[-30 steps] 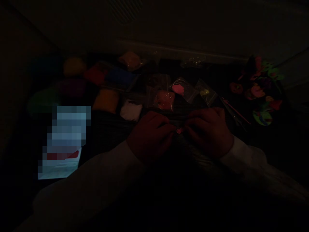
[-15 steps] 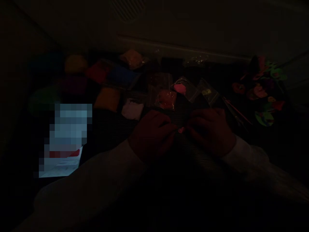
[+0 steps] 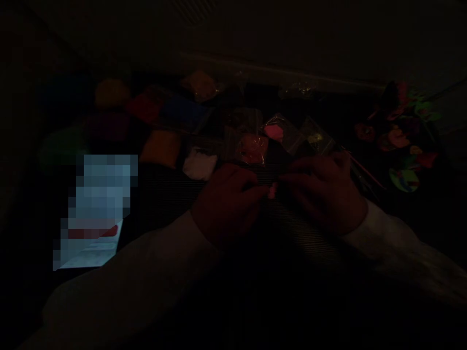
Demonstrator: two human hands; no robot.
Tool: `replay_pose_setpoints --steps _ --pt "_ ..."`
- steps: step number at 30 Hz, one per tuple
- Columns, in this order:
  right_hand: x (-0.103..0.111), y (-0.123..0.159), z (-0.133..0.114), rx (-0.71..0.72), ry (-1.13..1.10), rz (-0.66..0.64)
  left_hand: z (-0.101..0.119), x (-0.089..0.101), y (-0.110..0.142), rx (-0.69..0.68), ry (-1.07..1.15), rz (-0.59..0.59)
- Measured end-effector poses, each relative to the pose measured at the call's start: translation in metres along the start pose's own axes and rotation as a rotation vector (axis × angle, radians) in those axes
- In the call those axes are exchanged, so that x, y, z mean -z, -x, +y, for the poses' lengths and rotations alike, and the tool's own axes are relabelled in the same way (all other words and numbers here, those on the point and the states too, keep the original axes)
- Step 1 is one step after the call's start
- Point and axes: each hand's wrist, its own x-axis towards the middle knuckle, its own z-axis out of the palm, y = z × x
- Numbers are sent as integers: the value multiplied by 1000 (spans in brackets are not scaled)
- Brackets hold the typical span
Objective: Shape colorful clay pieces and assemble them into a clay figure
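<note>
The light is very dim. A small pink piece of what looks like modelling clay (image 3: pixel 272 190) shows between my hands, its outline uneven. My left hand (image 3: pixel 229 201) is closed, thumb and fingertips pinched at the left side of this piece. To the right, my right hand (image 3: pixel 326 192) has its fingers stretched toward the piece, with the tips just off its upper right edge. Darkness hides the undersides of both hands. A bag with white clay (image 3: pixel 200 164) lies just behind my left hand, and a clear bag with a pink lump (image 3: pixel 273 132) is farther back.
Bags of coloured clay, among them an orange one (image 3: pixel 160 148) and a blue one (image 3: pixel 184 109), spread across the back left. A lit screen (image 3: pixel 91 257), partly blurred out, lies by my left forearm. Thin tools (image 3: pixel 365 170) and colourful shaped pieces (image 3: pixel 396 138) sit at the right.
My right hand has moved slightly right and up, its fingertips drawing off the pink piece. The piece now looks taller and narrower; before it looked heart-shaped. The left hand stays nearly in place.
</note>
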Motion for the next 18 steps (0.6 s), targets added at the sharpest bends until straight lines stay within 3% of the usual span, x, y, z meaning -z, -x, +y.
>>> replay_pose_setpoints --steps 5,18 --pt "-4 14 -2 47 32 -15 0 -1 -1 12 -30 -22" --pt "-15 12 1 -17 -39 -77 2 -3 0 -29 -42 -61"
